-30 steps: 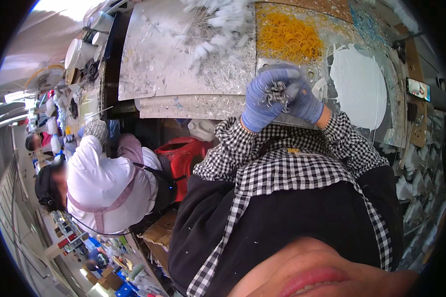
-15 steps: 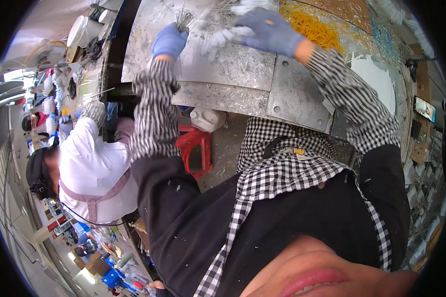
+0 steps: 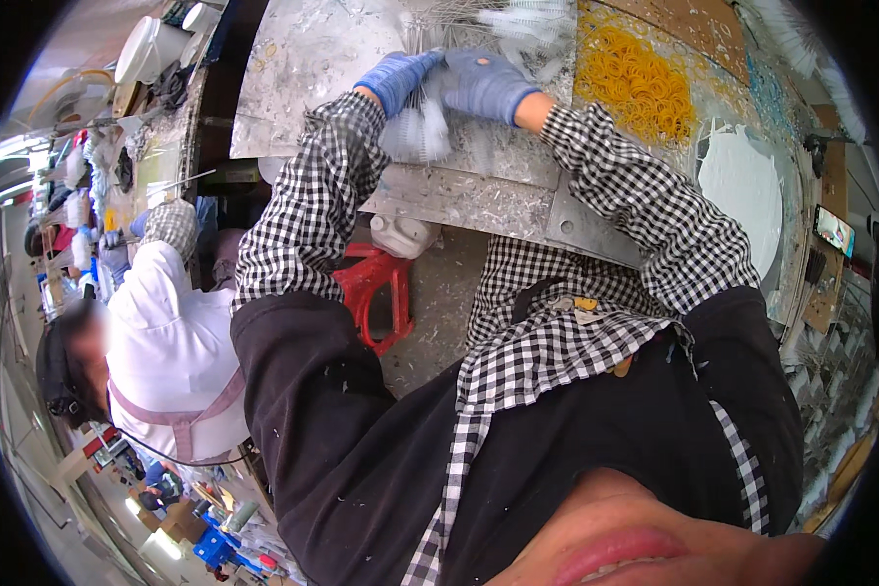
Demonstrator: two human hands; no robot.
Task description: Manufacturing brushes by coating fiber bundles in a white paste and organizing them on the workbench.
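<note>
Brushes [image 3: 421, 135] with white bristles and thin wire stems hang between my hands, over the worktop [image 3: 303, 117], inward from its near edge. The fingers of my left hand [image 3: 395, 82] are curled around the stems; those of my right hand [image 3: 484, 88] lie against the bunch, but I cannot tell whether they grip. Further brushes [image 3: 532, 34] lie toward the far edge. Yellow rings [image 3: 637, 83] are heaped to the right, then a white patch [image 3: 742, 186] nearer the right edge. Below the near edge are a white jug [image 3: 400, 234] and a red stool [image 3: 400, 301].
</note>
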